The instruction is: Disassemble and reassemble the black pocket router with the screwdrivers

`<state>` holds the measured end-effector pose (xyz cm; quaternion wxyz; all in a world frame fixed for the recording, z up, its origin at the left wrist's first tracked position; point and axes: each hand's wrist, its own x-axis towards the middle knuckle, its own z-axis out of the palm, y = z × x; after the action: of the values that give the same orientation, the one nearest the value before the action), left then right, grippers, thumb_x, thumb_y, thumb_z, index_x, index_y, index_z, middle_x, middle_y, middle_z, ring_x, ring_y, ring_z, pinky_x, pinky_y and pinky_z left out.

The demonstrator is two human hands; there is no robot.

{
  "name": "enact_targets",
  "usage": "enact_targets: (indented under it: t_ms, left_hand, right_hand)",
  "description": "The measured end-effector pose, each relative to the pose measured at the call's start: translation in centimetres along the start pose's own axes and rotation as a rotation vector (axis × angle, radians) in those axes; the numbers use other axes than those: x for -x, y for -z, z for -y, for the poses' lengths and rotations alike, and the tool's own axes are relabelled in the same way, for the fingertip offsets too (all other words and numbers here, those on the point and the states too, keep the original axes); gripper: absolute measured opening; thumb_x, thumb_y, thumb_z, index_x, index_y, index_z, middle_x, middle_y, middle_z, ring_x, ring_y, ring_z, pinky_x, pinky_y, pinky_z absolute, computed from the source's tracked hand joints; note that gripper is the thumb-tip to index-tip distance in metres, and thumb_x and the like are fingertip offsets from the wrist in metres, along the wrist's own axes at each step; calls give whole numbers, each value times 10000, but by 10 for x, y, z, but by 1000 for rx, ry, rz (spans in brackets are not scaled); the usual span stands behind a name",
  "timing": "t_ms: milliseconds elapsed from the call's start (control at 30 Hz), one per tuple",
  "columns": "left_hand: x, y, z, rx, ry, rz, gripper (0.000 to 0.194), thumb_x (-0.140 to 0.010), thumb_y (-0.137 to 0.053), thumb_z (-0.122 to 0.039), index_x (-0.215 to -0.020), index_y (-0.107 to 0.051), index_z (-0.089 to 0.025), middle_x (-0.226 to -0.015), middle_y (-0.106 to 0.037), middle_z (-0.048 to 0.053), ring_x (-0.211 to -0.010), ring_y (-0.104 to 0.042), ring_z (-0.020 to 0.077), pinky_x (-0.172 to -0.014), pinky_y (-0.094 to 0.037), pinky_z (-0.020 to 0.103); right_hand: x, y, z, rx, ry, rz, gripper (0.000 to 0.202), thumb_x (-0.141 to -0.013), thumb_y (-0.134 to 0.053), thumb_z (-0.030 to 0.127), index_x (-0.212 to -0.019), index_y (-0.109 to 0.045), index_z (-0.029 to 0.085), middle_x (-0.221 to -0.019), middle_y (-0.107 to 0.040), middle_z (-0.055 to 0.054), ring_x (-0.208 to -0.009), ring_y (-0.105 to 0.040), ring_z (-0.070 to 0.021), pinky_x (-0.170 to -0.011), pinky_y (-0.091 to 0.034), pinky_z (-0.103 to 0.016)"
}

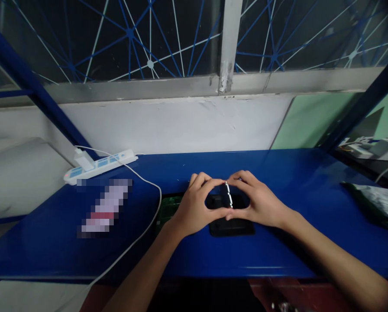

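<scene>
Your left hand (192,208) and your right hand (262,199) face each other, fingers curved, both gripping a small bar (228,195) at its two ends: forefingers at the far end, thumbs at the near end. Any marks on the bar are too small to read. The bag (377,201) at your far right carries print, but it is too blurred to make out, and coarse square blocks hide whatever is on the patch (105,208) to your left. The bar is slim and straight, with a shiny, silvery edge broken into short segments and a dark side toward your left hand. You have it between your palms, over a black tray (233,227) with rounded corners and a dull finish. Just beside your left hand, partly covered by it, is a dark green case (169,208) with inner divisions. Both lie on the smooth, glossy blue bench (278,258). Farther left sits a white power strip (118,162) with pale blue socket panels and a boxy white plug (84,159) in it; a thin white cable (160,190) loops past the case toward your side of the bench.
</scene>
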<state>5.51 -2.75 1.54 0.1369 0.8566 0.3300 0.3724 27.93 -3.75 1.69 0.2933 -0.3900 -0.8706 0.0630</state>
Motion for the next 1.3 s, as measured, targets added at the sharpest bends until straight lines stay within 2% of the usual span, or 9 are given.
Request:
enact_targets:
  t_ms: [100, 200, 433, 767, 900, 1033, 1100, 1200, 1300]
  left_hand:
    - [0, -1, -2, 50, -19, 35, 575, -753, -832, -471, -1219, -559, -274, -1039, -541, 50, -976, -491, 260, -848, -493, 437]
    - [0, 0, -2, 41, -42, 33, 577, -748, -832, -483, -1207, -559, -264, -1038, -536, 52, -977, -488, 261, -851, -483, 435]
    - [-1, -1, 1, -6, -55, 7, 565, -719, -862, -326, -1176, -546, -231, -1087, -546, 58, -1002, -486, 259, -867, -463, 427]
    - [0, -3, 2, -156, 18, 96, 467, -722, -805, -258, -1122, -572, -203, -1084, -547, 72, -1005, -482, 275, -876, -463, 437]
    - [0, -2, -2, -134, 58, 158, 462, -695, -809, -232, -1096, -581, -213, -1102, -552, 69, -1027, -484, 279, -903, -467, 441]
    - [-1, 0, -5, -86, 96, 216, 390, -687, -825, -228, -1011, -608, -224, -1056, -569, 48, -989, -496, 265, -871, -479, 424]
    - [-2, 0, -6, -77, 103, 242, 374, -684, -839, -232, -989, -623, -223, -1050, -580, 43, -980, -502, 262, -872, -478, 422]
    - [-3, 0, -7, -82, 119, 278, 365, -676, -862, -252, -966, -643, -219, -1053, -595, 41, -982, -507, 263, -884, -474, 422]
    - [-3, -2, -7, -102, 136, 292, 385, -657, -877, -245, -967, -650, -223, -1063, -603, 34, -990, -507, 263, -909, -466, 431]
  right_hand:
    - [1, -1, 2, -19, 33, -5, 568, -785, -735, 560, -1209, -564, 224, -1168, -581, -131, -1043, -569, -300, -886, -539, -513]
    - [1, -1, 2, -37, 52, -11, 522, -817, -718, 520, -1215, -556, 223, -1157, -578, -127, -1031, -565, -290, -878, -538, -499]
    - [1, 7, -2, 36, 47, 3, 469, -806, -739, 436, -1185, -596, 201, -1159, -592, -128, -1040, -560, -295, -877, -532, -490]
    - [0, 12, -7, 136, 63, 63, 531, -832, -680, 535, -1186, -623, 144, -1135, -596, -149, -994, -544, -285, -862, -510, -463]
    - [0, 16, -5, 179, 60, 115, 519, -795, -705, 544, -1138, -656, 158, -1121, -602, -139, -990, -535, -293, -847, -499, -467]
    - [0, 20, -4, 142, 42, 165, 579, -785, -664, 654, -1087, -667, 159, -1072, -620, -127, -974, -551, -287, -859, -493, -473]
    - [0, 21, -5, 115, 30, 156, 579, -820, -618, 670, -1109, -660, 170, -1063, -630, -117, -971, -560, -276, -872, -493, -468]
    - [0, 19, -10, 165, -14, 91, 472, -942, -499, 580, -1130, -657, 177, -1055, -640, -115, -981, -562, -269, -874, -497, -452]
    - [0, 17, -16, 265, -71, 29, 442, -987, -435, 521, -1093, -671, 162, -1026, -645, -125, -973, -561, -270, -865, -502, -443]
